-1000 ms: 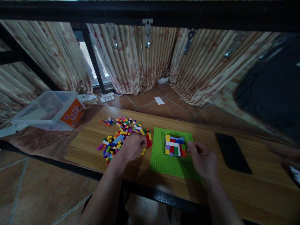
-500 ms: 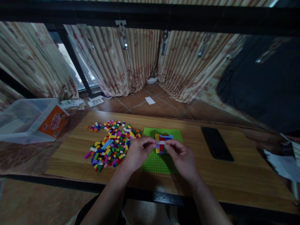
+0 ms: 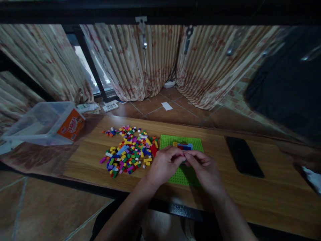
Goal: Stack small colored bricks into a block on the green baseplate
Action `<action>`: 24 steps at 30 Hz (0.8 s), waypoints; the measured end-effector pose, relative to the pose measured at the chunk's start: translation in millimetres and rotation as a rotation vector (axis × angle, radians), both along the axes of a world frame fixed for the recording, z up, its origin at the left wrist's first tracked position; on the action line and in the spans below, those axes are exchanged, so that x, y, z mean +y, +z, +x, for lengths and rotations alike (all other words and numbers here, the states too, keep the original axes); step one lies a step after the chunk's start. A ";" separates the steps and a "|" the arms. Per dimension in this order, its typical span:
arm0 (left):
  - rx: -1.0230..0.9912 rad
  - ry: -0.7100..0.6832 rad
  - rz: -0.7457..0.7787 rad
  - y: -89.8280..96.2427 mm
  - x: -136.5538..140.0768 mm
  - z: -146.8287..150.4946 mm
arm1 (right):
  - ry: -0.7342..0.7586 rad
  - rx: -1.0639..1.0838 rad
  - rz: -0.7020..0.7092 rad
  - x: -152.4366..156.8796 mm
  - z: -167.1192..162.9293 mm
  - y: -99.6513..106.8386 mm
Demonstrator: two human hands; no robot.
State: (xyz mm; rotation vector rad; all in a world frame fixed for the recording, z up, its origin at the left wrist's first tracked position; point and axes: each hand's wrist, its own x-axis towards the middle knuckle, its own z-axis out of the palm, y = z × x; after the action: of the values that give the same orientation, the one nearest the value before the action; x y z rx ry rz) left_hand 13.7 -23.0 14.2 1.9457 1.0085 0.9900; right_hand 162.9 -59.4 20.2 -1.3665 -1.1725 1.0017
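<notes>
Both hands meet over the green baseplate (image 3: 187, 174) at the bench's (image 3: 263, 194) middle. The left hand (image 3: 164, 165) and right hand (image 3: 204, 170) touch fingertip to fingertip, pinching something too small to make out. The brick build (image 3: 183, 146) sits on the baseplate at their 12 o'clock. A loose brick pile (image 3: 127, 152) lies at 9 o'clock, a black phone (image 3: 243, 156) at 3 o'clock.

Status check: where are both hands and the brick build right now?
Left hand and right hand together over green baseplate, fingers meeting above the brick build. Whether they pinch a piece: can't tell. Loose brick pile left, phone right, both apart.
</notes>
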 end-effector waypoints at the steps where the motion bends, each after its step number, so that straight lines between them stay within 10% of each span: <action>1: 0.025 -0.004 0.009 1.2 0.2 -1.3 | 0.002 -0.007 -0.003 -0.1 -0.2 -1.3; 24: 0.577 0.292 -0.052 5.3 37.4 -96.7 | -0.121 -0.143 0.017 0.6 -3.4 -11.9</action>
State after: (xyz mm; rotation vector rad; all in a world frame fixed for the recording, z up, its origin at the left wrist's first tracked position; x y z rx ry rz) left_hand -82.9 14.3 19.5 2.1278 1.6562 0.5377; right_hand 159.6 -58.8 8.3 -1.4967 -1.1852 0.8176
